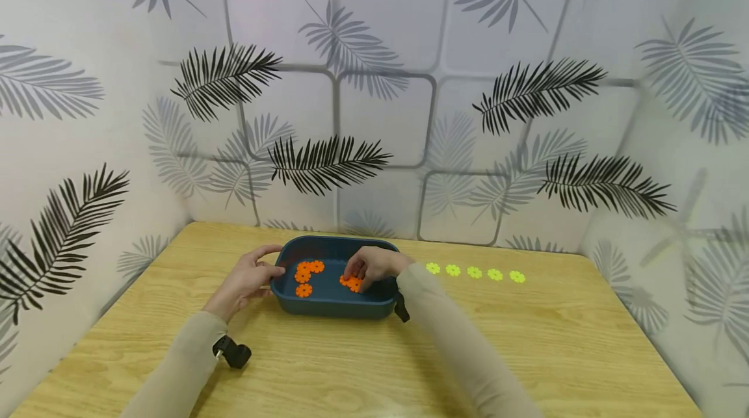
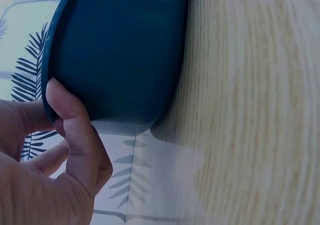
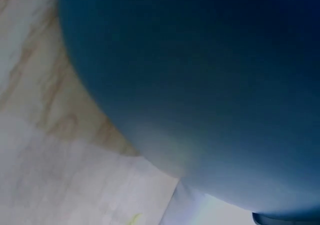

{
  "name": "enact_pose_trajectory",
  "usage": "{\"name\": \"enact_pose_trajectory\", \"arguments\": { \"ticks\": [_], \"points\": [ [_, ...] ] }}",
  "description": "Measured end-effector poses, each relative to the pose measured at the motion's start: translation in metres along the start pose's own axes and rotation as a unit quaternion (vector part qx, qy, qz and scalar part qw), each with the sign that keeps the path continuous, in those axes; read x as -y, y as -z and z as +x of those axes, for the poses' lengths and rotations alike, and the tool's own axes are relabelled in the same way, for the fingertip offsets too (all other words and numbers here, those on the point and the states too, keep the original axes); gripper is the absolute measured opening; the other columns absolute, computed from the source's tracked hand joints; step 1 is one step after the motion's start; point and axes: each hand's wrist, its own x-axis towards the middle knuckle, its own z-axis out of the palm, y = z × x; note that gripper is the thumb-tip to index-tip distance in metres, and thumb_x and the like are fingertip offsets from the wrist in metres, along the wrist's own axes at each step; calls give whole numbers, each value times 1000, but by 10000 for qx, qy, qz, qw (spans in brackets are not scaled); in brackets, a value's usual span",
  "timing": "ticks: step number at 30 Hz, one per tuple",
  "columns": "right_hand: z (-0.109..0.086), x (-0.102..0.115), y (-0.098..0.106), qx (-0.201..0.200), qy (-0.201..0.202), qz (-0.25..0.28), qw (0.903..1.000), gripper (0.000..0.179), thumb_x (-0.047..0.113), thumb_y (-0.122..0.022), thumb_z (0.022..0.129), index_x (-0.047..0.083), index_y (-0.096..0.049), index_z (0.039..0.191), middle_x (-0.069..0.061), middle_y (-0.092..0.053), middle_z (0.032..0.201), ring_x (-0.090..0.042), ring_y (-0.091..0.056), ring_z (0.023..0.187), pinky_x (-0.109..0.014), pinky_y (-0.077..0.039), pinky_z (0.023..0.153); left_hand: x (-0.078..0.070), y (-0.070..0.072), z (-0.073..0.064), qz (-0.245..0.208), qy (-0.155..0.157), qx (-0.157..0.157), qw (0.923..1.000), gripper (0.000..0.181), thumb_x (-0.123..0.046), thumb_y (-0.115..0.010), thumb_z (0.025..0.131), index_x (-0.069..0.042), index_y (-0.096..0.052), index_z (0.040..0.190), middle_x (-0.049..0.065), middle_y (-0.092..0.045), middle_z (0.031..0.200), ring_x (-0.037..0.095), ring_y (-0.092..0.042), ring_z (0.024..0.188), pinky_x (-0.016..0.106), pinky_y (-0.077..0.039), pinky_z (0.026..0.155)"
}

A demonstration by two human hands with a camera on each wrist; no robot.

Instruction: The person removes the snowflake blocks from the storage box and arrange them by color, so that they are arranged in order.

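Observation:
A dark blue oval-cornered plastic basin (image 1: 336,307) stands on the table. Its left end is gripped by my left hand (image 1: 248,278), thumb over the rim and fingers outside, as the left wrist view also shows. My right hand (image 1: 377,263) reaches over the basin's right side, with curled fingers and thumb at orange flower-shaped pieces (image 1: 354,284) on the basin floor, one between the fingertips. Several more orange flower-shaped pieces (image 1: 303,276) lie in the basin's left part. In the right wrist view the basin's outer wall (image 3: 190,100) hides the right hand.
Several yellow-green flower-shaped pieces (image 1: 474,272) lie in a row on the wooden table (image 1: 526,340), right of the basin. A leaf-patterned wall (image 1: 386,119) rises behind the table's far edge. Black wrist cameras (image 1: 234,352) sit on both sleeves.

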Motion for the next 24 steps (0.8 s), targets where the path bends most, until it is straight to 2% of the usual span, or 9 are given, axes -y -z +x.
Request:
{"name": "enact_pose_trajectory", "arguments": {
  "ticks": [10, 18, 24],
  "points": [
    [5, -2, -4, -201, 109, -196, 9995, 24, 3, -79, 80, 12, -76, 102, -1, -71, 102, -12, -62, 90, -26, -54, 83, 0, 0, -1, -46, 12, -17, 10000, 56, -10, -59, 96, -18, -40, 148, 19, -65, 105, 15, -64, 66, 24, -51, 51],
    [3, -1, -4, -493, 244, -312, 9980, 24, 5, -78, 82, 13, -76, 104, -3, -70, 112, -14, -64, 96, -25, -55, 80, 2, -1, -1, -68, 14, -31, 10000, 55, -10, -59, 97, -19, -41, 148, 18, -64, 104, 14, -62, 65, 24, -51, 52],
    [1, 0, -4, -609, 352, 335, 9970, 22, 5, -73, 87, 9, -75, 109, -5, -71, 106, -14, -65, 77, -28, -57, 64, 0, -1, 0, -110, 54, -31, 9999, 56, -9, -59, 96, -19, -41, 148, 16, -64, 101, 14, -61, 63, 24, -51, 51]
  ]
}}
